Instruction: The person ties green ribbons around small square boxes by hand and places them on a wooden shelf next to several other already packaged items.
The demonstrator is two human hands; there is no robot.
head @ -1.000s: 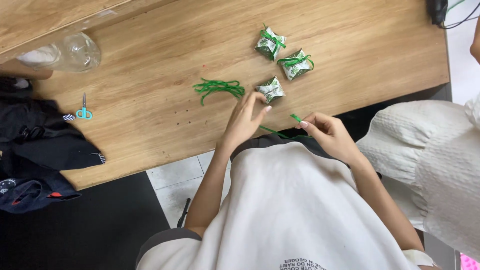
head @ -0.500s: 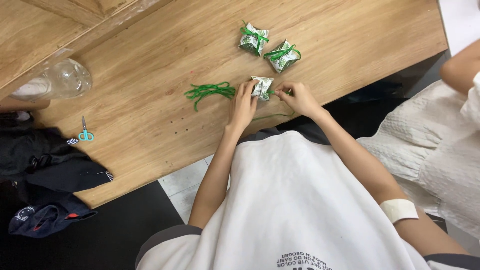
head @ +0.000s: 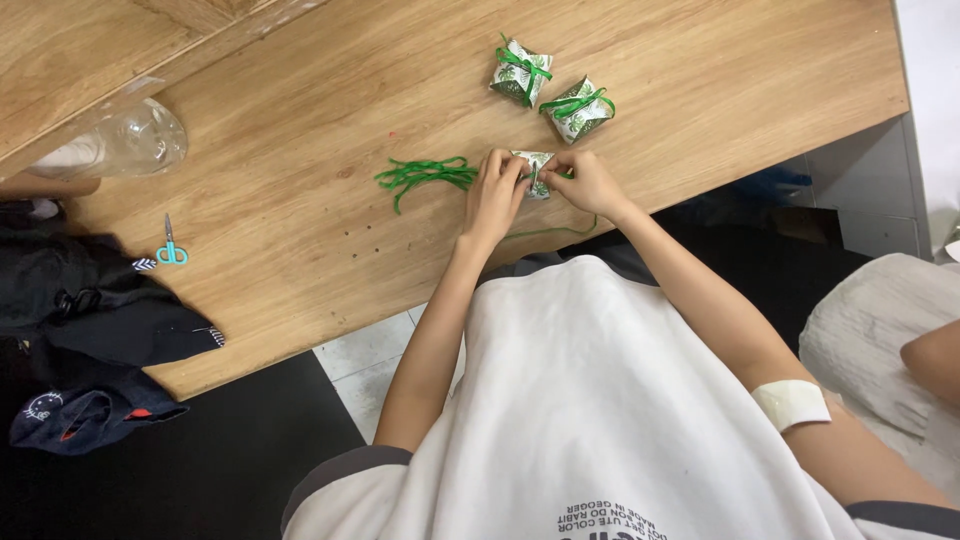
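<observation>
Head view, looking down on a wooden bench [head: 300, 200]. Left hand [head: 495, 195] and right hand [head: 590, 183] meeting over a small leaf-printed box [head: 535, 168] near the bench's front edge, fingers of both pinched on the box and on a thin green ribbon [head: 560, 230] trailing toward the edge. Just left of the hands, a loose bundle of green ribbons [head: 425, 175]. Behind the hands, two finished boxes [head: 522, 73] [head: 578, 108] tied with green bows, side by side. Far left: a clear plastic bottle [head: 140, 140] lying down, small teal scissors [head: 172, 245], dark clothing [head: 90, 320] at the bench corner.
</observation>
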